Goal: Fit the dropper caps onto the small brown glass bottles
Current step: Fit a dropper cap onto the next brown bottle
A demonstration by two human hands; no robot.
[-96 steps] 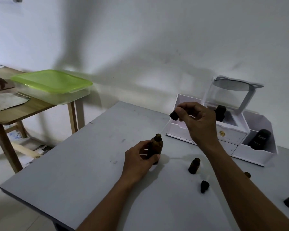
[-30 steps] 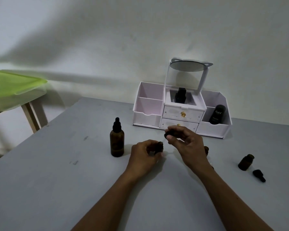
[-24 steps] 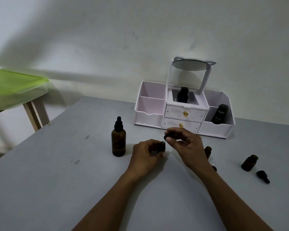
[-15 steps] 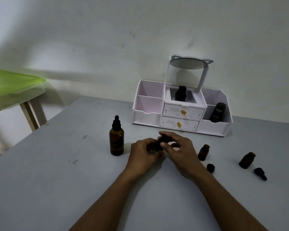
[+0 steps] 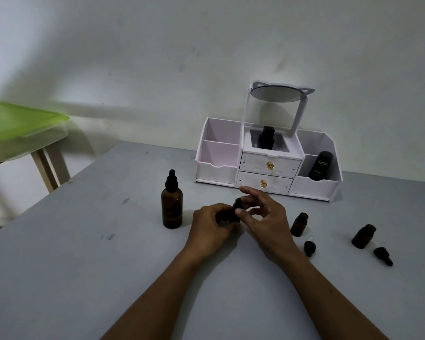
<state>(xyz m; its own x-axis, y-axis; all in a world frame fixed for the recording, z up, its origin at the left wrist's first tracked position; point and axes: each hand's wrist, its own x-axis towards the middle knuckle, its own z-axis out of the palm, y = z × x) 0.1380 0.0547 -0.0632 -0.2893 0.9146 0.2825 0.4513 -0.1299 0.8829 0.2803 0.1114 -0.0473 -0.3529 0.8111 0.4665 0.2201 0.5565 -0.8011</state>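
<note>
1. Two hands meet mid-bench. The left hand [image 5: 210,228] has its fingers curled round a small brown bottle [image 5: 233,218], which is mostly hidden. It stands on the bench [image 5: 84,253], long axis vertical, mouth up.
2. The right hand [image 5: 268,218] pinches a black dropper cap [image 5: 237,206] between thumb and one finger at the bottle's mouth, bulb end up. The forefinger sticks out straight toward the far side. Cannot tell if the cap is fully seated.
3. A tall capped bottle [image 5: 171,207] stands upright just left of the left hand, not touching it, bulb pointing up.
4. An open bottle [image 5: 299,224] stands upright just right of the right hand, mouth up. A loose cap [image 5: 309,248] lies on the bench on its near side.
5. A second open bottle [image 5: 363,236] stands upright farther right. A second loose cap [image 5: 383,255] lies flat beside it, long axis slanting far-left to near-right.
6. A white organizer [image 5: 216,171] sits at the far bench edge by the wall, apart from the hands. A black tube [image 5: 320,165] stands in its right compartment and a mirror [image 5: 276,93] is on top.
7. Open grey surface runs from the tall bottle out to the slanting left edge, and along the near side under the forearms.
8. A green-lidded box [image 5: 17,123], blurred, sits on a wooden table well off to the left.
</note>
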